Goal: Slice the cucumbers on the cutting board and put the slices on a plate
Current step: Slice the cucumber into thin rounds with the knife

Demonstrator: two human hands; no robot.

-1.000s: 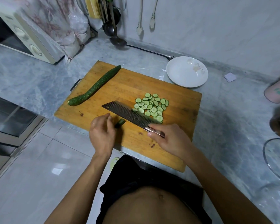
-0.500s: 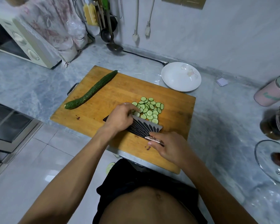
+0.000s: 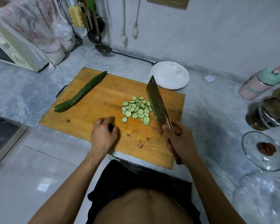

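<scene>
Risk: slices (image 3: 137, 109) could scatter off cutting board (image 3: 90, 120) if cleaver (image 3: 157, 104) sweeps too fast; blade edge close to pile. Second risk: stub in left hand dropped. Right hand (image 3: 179, 139) wrapped tight round cleaver handle, blade tilted up, right of pile. Left hand (image 3: 103, 135) at near board edge, fingers curled, apparently pinching a dark bit, hard to tell. Whole cucumber (image 3: 80, 92) far left on board. Plate (image 3: 170, 75) on surface beyond board.

My right hand (image 3: 181, 141) grips cleaver (image 3: 157, 102) beside cucumber slices (image 3: 137, 109) on board (image 3: 103, 102); left hand (image 3: 103, 135) curled nr whole cucumber (image 3: 81, 92), plate (image 3: 164, 78) behind.
</scene>
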